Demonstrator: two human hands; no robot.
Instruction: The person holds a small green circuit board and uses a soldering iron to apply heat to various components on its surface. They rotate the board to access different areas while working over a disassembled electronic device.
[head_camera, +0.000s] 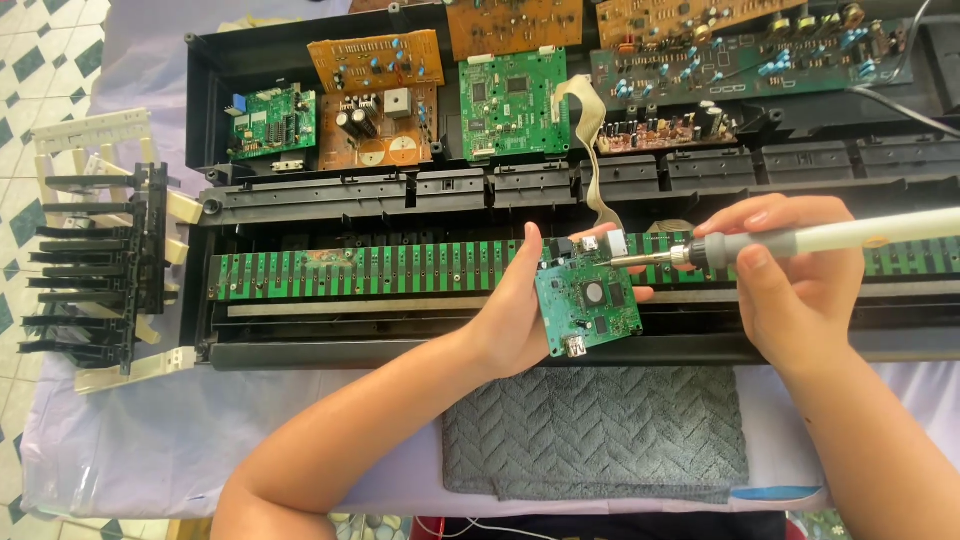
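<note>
Left hand: your left hand (515, 315) pinches the green board (588, 305) by its edge, over the keyboard case (300, 345) front edge
Right hand: your right hand (790, 275) grips the soldering iron (760, 242), tip touching the board's top
Cloth: grey cloth (600, 430) at the table's near edge

Grey towel (600, 430) on table edge; detached keys (100, 260) stacked left; brown boards (375, 60), perhaps amplifier.

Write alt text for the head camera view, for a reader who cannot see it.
The left hand holds a small green circuit board while the right hand touches a white-handled soldering iron to its top edge, above an opened black keyboard chassis and a folded grey towel.
</note>
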